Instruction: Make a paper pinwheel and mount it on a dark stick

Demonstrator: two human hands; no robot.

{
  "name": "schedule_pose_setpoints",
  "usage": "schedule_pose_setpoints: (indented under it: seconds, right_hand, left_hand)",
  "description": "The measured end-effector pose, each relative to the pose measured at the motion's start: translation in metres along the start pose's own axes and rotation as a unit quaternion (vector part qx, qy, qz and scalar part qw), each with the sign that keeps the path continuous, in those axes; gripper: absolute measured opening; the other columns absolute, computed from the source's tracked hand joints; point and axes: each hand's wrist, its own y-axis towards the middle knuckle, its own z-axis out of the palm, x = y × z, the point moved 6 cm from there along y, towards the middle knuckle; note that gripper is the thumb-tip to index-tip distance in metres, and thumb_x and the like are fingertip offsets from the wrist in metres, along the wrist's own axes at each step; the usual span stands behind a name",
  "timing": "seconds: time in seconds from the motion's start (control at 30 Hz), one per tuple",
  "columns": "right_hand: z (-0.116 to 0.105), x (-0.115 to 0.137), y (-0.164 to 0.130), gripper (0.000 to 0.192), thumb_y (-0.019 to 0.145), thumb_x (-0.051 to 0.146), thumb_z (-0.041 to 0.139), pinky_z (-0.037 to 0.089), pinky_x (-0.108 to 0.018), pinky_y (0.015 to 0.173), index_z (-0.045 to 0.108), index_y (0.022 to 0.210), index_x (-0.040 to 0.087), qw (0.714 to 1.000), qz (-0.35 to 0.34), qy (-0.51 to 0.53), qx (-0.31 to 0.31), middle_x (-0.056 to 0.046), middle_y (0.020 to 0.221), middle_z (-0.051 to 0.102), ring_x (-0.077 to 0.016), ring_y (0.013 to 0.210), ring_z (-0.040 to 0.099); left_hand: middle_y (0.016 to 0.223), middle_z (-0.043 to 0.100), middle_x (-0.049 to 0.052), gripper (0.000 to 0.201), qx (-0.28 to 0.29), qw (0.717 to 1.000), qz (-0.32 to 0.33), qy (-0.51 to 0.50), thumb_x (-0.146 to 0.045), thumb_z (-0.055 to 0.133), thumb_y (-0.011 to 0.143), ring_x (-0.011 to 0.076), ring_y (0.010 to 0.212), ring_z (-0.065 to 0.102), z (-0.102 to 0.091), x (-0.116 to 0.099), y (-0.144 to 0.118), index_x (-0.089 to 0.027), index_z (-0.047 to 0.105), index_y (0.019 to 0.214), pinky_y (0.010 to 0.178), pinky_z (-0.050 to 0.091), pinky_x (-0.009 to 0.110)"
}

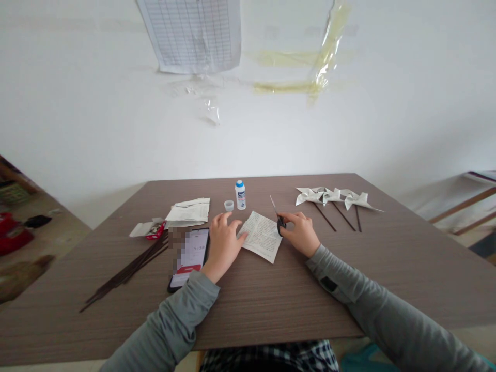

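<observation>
My left hand [225, 243] rests on the brown table [387, 268], its fingertips pressing the left corner of a square of printed paper [262, 235]. My right hand [300, 232] grips small black-handled scissors [277, 217], blades pointing up and away, just at the paper's right edge. A phone [190, 256] with a lit screen lies beside my left hand.
A white glue bottle [241, 195] with a blue top and its loose cap [229, 205] stand behind the paper. Folded papers [189, 211] and a bundle of thin dark sticks [127, 271] lie at left. Three paper pinwheels [333, 197] on sticks lie at right.
</observation>
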Motion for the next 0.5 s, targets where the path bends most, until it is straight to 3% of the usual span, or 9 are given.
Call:
schedule_pose_setpoints:
  seconds: [0.13, 0.5]
  right_hand:
    - [-0.0007, -0.001, 0.0001, 0.045, 0.096, 0.018, 0.083, 0.055, -0.053, 0.111, 0.098, 0.135, 0.034, 1.0, -0.006, -0.004, -0.002, -0.008, 0.118, 0.095, -0.038, 0.126, 0.08]
    - [-0.0019, -0.0078, 0.004, 0.042, 0.095, 0.019, 0.083, 0.052, -0.053, 0.109, 0.099, 0.13, 0.035, 1.0, -0.007, -0.016, -0.01, -0.007, 0.115, 0.094, -0.0382, 0.122, 0.078]
  left_hand:
    - [0.156, 0.084, 0.021, 0.001, 0.006, 0.999, -0.009, 0.047, -0.024, 0.097, 0.098, 0.052, 0.156, 0.066, 0.0013, 0.0073, -0.0001, -0.025, 0.096, 0.097, 0.135, 0.058, 0.076]
    - [0.151, 0.086, 0.017, 0.022, 0.012, 1.0, -0.018, -0.008, -0.011, 0.088, 0.096, 0.0486, 0.152, 0.069, 0.0059, 0.0086, 0.0007, -0.027, 0.091, 0.083, 0.132, 0.061, 0.075]
